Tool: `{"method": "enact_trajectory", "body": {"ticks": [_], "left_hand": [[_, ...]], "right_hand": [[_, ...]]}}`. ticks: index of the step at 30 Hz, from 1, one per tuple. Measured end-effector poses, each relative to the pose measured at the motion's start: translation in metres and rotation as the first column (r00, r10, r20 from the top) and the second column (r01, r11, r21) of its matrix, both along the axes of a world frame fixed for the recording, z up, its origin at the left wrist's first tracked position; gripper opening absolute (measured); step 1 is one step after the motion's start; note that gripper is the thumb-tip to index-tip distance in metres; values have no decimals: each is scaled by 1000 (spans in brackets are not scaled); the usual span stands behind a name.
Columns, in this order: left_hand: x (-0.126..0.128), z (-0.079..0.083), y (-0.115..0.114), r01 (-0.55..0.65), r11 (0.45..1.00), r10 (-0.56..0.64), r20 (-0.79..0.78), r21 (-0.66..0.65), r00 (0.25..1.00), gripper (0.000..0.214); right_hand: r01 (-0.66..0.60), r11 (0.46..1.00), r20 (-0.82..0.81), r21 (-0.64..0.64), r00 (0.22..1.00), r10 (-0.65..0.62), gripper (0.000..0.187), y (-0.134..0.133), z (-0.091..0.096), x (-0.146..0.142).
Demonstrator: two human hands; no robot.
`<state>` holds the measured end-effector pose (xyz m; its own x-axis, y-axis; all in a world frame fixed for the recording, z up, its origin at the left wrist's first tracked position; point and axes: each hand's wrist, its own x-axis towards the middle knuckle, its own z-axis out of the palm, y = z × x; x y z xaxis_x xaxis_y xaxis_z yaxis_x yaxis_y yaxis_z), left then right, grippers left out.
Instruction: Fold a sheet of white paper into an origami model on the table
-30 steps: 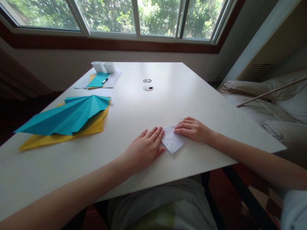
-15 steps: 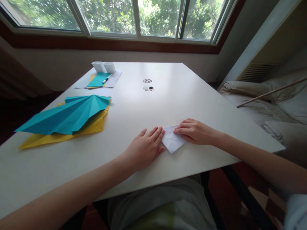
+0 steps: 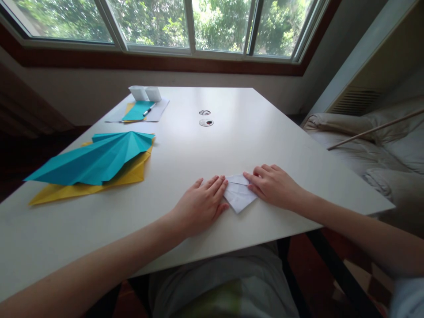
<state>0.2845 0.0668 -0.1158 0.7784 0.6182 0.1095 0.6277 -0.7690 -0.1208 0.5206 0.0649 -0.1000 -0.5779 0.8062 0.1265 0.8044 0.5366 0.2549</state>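
A small folded piece of white paper [image 3: 239, 197] lies on the table between my hands, a corner pointing toward me and a folded strip along its far edge. My left hand [image 3: 203, 205] rests flat at its left side, fingers stretched out and fingertips on the paper's edge. At the right side, my right hand [image 3: 273, 185] has its index finger and thumb on the paper's edge, the other fingers curled. The right corner of the paper is hidden under that hand.
Left on the white table [image 3: 185, 154] lies a pleated blue paper [image 3: 99, 161] over folded yellow paper [image 3: 89, 189]. Farther back are two white paper boxes [image 3: 153, 93], blue sheets [image 3: 138, 110] and a pen [image 3: 149, 109]. Two round inserts [image 3: 206, 123] sit mid-table.
My right hand has shifted slightly on the paper, its index finger now more extended and the folded strip at the far edge more exposed. My left hand stays in place.
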Motion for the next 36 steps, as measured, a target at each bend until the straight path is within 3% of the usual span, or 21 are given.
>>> {"method": "enact_trajectory", "body": {"ticks": [9, 13, 18, 22, 26, 29, 33, 36], "left_hand": [[-1, 6, -3, -14, 999, 14, 1, -32, 1000, 51], [-2, 7, -6, -124, 992, 124, 12, 0, 992, 55], [0, 11, -11, -195, 980, 195, 18, 30, 981, 57], [-5, 22, -7, -141, 989, 145, 81, -45, 986, 50], [-19, 31, 12, 45, 973, -2, 188, -228, 982, 37], [-30, 26, 31, -15, 980, 71, 279, -197, 958, 28], [-37, 14, 47, 17, 973, 44, 258, -231, 965, 26], [-38, 9, 51, 49, 968, 12, 242, -245, 970, 28]], "right_hand": [[-19, 999, -69, -29, 997, 17, 33, 2, 1, 14], [-59, 998, -126, -18, 990, 56, 38, 7, 7, 9], [-274, 956, -192, -107, 949, 250, 36, 11, 9, -5], [-346, 919, -275, -187, 917, 289, 29, 28, 9, -12], [-437, 853, -366, -286, 872, 325, 23, 54, 10, -13], [-475, 816, -405, -328, 851, 333, 21, 64, 9, -13], [-532, 775, -427, -342, 822, 376, 31, 64, 9, -11], [-524, 778, -430, -348, 826, 364, 50, 62, 9, -6]]}}
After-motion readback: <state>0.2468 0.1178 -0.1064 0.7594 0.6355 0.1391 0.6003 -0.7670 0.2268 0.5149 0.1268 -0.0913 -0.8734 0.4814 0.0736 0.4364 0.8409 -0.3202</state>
